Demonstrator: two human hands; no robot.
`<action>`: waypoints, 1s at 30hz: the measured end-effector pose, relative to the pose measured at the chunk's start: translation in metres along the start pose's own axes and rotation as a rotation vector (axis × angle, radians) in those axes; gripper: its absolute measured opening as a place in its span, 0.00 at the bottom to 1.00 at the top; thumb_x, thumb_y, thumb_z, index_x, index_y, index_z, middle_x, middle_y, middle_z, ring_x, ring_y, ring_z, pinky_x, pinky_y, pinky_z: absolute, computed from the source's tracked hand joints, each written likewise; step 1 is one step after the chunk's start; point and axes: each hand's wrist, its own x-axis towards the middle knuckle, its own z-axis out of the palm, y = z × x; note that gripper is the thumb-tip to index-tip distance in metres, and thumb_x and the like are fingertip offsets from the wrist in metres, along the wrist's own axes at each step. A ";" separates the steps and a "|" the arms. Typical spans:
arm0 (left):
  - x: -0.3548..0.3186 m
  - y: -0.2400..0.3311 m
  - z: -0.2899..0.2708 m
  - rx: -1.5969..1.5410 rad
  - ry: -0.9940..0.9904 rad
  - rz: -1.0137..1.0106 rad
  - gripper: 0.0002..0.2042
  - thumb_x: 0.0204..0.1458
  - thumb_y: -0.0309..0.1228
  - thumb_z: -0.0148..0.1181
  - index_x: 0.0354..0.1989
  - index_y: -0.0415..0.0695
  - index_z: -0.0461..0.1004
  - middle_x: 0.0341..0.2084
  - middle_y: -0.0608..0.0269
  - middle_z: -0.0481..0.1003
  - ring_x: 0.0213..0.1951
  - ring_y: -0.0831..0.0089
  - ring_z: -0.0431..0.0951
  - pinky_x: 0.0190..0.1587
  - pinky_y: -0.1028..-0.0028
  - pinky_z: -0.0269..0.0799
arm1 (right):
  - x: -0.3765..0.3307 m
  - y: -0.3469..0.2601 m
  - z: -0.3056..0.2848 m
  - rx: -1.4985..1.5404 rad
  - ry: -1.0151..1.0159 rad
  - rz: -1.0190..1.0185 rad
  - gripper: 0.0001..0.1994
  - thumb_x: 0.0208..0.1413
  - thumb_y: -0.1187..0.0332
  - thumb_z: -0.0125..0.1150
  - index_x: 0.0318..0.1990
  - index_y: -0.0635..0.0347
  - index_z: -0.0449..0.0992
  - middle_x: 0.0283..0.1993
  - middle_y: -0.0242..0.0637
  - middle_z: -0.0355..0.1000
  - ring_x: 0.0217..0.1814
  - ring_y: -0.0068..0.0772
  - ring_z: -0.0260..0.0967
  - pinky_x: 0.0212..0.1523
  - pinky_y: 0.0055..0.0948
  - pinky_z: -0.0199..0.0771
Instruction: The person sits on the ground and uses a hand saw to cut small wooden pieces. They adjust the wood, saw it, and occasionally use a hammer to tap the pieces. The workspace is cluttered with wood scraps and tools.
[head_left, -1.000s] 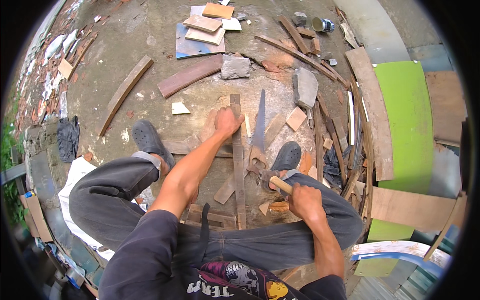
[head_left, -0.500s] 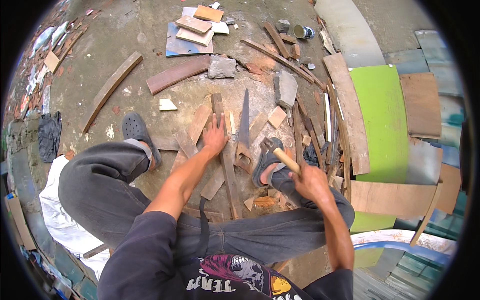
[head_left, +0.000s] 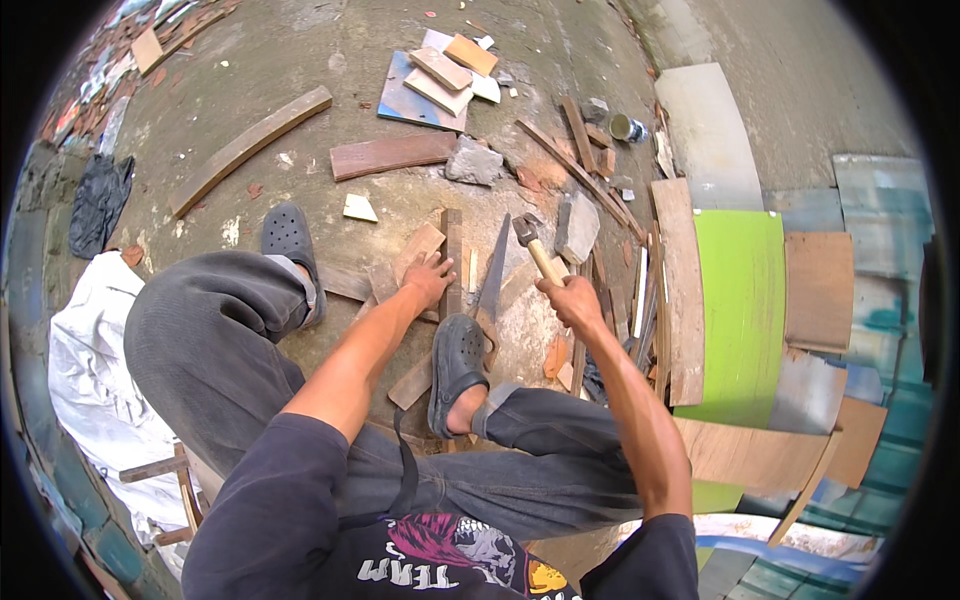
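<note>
My right hand (head_left: 575,302) is closed around the pale wooden handle of a hammer (head_left: 543,258), whose dark metal head points away from me above the ground. With fingers spread, my left hand (head_left: 428,281) lies on a short light board (head_left: 418,246), its fingertips at the left edge of a long narrow plank (head_left: 451,235). A handsaw (head_left: 493,272) lies just right of that plank, its blade pointing away. My right foot, in a dark clog (head_left: 459,358), covers part of the plank and the saw's handle.
Grey stone blocks (head_left: 576,228) and a reddish plank (head_left: 392,156) lie ahead. Stacked wood pieces (head_left: 440,80) sit on a bluish board farther off. A tin can (head_left: 627,128) lies at far right, beyond loose sticks. A green panel (head_left: 738,300) stretches along the right side.
The hammer has moved forward in my right hand, away from my knee. My right foot has shifted left onto the plank. My left hand has slid to the plank's left edge.
</note>
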 end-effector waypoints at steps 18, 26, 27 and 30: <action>-0.060 -0.040 0.013 -0.066 0.236 -0.166 0.33 0.61 0.43 0.53 0.74 0.52 0.52 0.76 0.59 0.46 0.76 0.62 0.43 0.76 0.54 0.35 | 0.110 -0.046 0.189 0.823 -0.093 0.135 0.14 0.55 0.59 0.63 0.31 0.62 0.71 0.18 0.31 0.63 0.12 0.25 0.59 0.11 0.30 0.58; -0.083 -0.072 0.048 -0.341 0.319 -0.287 0.41 0.59 0.54 0.54 0.75 0.46 0.48 0.75 0.51 0.44 0.75 0.56 0.44 0.75 0.54 0.39 | 0.098 -0.124 0.052 1.060 0.193 -0.365 0.13 0.59 0.66 0.60 0.25 0.60 0.69 0.17 0.29 0.64 0.14 0.20 0.59 0.12 0.24 0.58; -0.084 -0.069 0.048 -0.340 0.327 -0.297 0.41 0.59 0.54 0.54 0.75 0.46 0.48 0.75 0.50 0.44 0.75 0.55 0.45 0.75 0.54 0.40 | 0.089 -0.132 0.032 1.169 0.228 -0.485 0.13 0.58 0.66 0.60 0.23 0.59 0.69 0.16 0.29 0.64 0.14 0.20 0.59 0.14 0.25 0.60; -0.080 -0.065 0.049 -0.383 0.349 -0.348 0.42 0.58 0.54 0.55 0.75 0.44 0.47 0.75 0.47 0.43 0.75 0.53 0.45 0.74 0.52 0.41 | 0.076 -0.143 0.021 1.292 0.382 -0.669 0.15 0.59 0.65 0.58 0.21 0.58 0.66 0.14 0.27 0.61 0.13 0.21 0.59 0.13 0.24 0.58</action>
